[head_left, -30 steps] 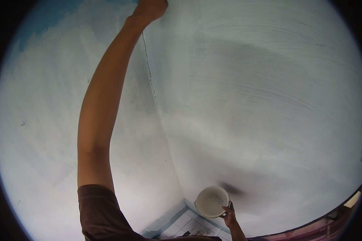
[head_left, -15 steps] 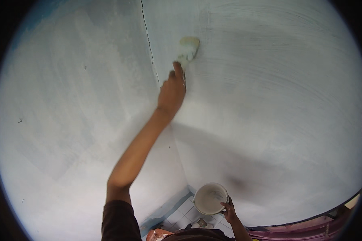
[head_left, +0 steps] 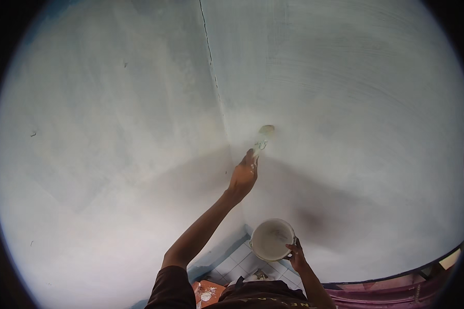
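Note:
My left hand is closed around the handle of a wide paintbrush, its arm stretched up and forward. The brush head lies against the right-hand wall, a little right of the corner, and white paint spots mark my fingers. Lower down, my right hand grips the right side of a whitish bucket, thumb over its rim. The bucket tips toward me, showing a pale inside with some whitish residue; how much paint it holds I cannot tell.
A dark crack runs down the corner beside the left wall. Below are white floor tiles, a blue-grey band at the wall's foot and an orange surface with white splashes. Purple fabric hangs at lower right.
My left hand has brought the brush down the right-hand wall, from high up to about mid-height. The bucket stays in my right hand, and the view has shifted slightly.

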A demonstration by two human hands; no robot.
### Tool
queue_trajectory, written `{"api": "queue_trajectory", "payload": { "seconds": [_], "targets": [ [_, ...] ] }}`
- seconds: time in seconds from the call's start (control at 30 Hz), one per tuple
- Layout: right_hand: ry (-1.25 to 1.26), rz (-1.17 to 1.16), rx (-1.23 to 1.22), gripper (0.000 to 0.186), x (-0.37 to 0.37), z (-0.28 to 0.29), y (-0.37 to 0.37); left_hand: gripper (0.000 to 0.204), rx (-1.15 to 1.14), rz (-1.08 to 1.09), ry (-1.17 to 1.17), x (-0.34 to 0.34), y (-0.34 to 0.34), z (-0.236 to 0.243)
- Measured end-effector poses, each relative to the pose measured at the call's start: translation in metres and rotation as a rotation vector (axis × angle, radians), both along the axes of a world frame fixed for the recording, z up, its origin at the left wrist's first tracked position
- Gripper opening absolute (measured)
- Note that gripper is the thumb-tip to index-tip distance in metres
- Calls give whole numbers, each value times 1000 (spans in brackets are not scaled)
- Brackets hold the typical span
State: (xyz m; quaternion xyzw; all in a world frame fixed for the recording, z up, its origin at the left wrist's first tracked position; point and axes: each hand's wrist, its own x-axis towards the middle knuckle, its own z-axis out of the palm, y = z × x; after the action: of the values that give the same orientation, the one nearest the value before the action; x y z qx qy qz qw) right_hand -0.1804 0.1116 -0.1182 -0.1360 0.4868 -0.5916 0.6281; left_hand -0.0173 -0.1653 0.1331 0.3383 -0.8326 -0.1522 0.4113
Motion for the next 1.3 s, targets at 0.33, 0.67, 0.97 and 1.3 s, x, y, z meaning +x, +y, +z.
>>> {"api": "queue_trajectory", "payload": {
  "seconds": [0.33,0.67,0.97,1.3],
  "targets": [
    [-27,-36,-9,84,7,-3,2,18,-727,215,256,33,-40,315],
    [-9,-39,-23,85,17,-5,0,37,-1061,419,-124,12,-141,534],
    [-27,-142,-21,79,10,-11,3,36,-697,452,-329,1,-92,391],
    [51,-105,-82,66,3,0,2,50,-286,336,-283,-8,-65,143]
  ]
}}
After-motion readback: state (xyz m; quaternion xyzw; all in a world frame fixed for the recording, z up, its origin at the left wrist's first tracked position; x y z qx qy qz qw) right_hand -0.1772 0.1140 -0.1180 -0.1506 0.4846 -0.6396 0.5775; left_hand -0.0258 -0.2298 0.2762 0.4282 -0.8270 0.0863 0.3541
